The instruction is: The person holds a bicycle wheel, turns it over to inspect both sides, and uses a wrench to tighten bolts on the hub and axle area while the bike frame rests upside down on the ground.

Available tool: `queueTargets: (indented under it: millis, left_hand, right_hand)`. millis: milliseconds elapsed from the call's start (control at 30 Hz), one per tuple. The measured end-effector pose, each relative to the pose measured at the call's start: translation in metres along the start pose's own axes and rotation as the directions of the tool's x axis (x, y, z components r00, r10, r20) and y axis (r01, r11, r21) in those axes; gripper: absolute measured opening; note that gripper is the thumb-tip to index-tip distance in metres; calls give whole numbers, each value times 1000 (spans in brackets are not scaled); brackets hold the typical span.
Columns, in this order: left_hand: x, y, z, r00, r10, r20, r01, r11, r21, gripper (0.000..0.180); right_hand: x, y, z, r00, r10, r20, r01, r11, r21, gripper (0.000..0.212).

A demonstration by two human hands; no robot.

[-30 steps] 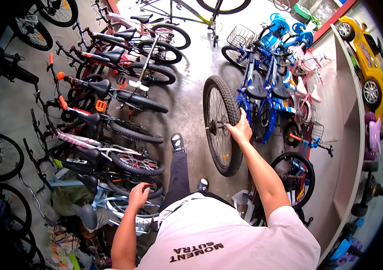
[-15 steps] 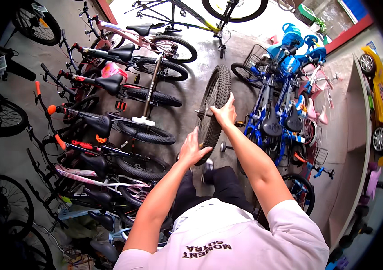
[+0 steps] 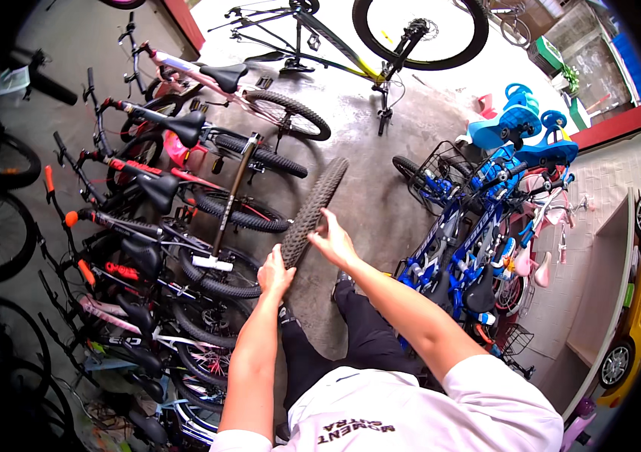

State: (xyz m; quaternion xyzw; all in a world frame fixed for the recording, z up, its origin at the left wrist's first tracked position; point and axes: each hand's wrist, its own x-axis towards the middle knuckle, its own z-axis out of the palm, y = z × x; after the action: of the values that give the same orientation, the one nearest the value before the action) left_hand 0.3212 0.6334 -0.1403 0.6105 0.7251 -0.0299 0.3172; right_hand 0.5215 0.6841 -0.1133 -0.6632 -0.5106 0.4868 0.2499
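Observation:
A bicycle wheel (image 3: 316,207) with a knobbly black tyre stands nearly edge-on in front of me, leaning to the right at its far end. My left hand (image 3: 276,274) is closed on the near left part of its tyre. Against the right side of the tyre is my right hand (image 3: 333,241), its thumb and fingers apart; whether the fingertips press on the rubber is hard to see. The spokes and hub are hidden from this angle.
A row of parked bicycles (image 3: 158,192) fills the left side, with a brown post on a white foot (image 3: 213,263) beside their rear wheels. An upside-down black and yellow bicycle (image 3: 335,45) stands ahead. Blue children's bikes (image 3: 448,248) and a shelf (image 3: 599,301) line the right.
The wheel has swung left and turned edge-on, now leaning right at its far end. Both hands moved left with it, and my right hand's grip has loosened. My view has shifted too.

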Motion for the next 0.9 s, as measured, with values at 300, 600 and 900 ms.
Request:
queueTargets:
  millis: [300,600,900]
  left_hand:
    - [42,25,-8,998,-68,-7,68,985,159,87]
    - [106,61,-26,959,-266,-96,277,952,129,95]
    - [157,45,-68,833,-546,88,539,837,93,85]
  right_hand:
    - [-63,74,-159,969,190,158,-204,976,72,46]
    - [-36,63,-264,965,263,-15,-260,959,110,37]
    - [-23,69,-333,916,339,-217,-357,932,-53,33]
